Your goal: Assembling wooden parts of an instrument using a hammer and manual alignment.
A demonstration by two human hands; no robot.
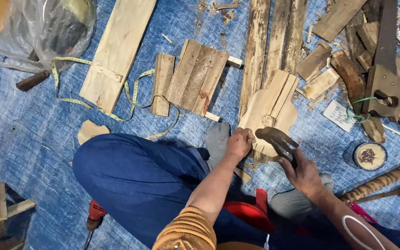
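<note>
My left hand [239, 143] is closed and presses on the near edge of a pale wooden cut-out piece [269, 107] that lies on the blue mat, just beside my grey-socked foot [217, 139]. My right hand [303, 173] grips the handle of a claw hammer [277, 140], whose metal head hangs just over the near edge of the same piece, right next to my left hand. What my left fingers pinch, if anything, is hidden.
A hand saw [385, 65] lies on wood offcuts at the right, by a round tin of nails [370, 156]. A slatted wood panel [197, 76], a long plank [116, 51], a yellow tape measure [93, 104] and a red drill [93, 217] lie around my leg [135, 180].
</note>
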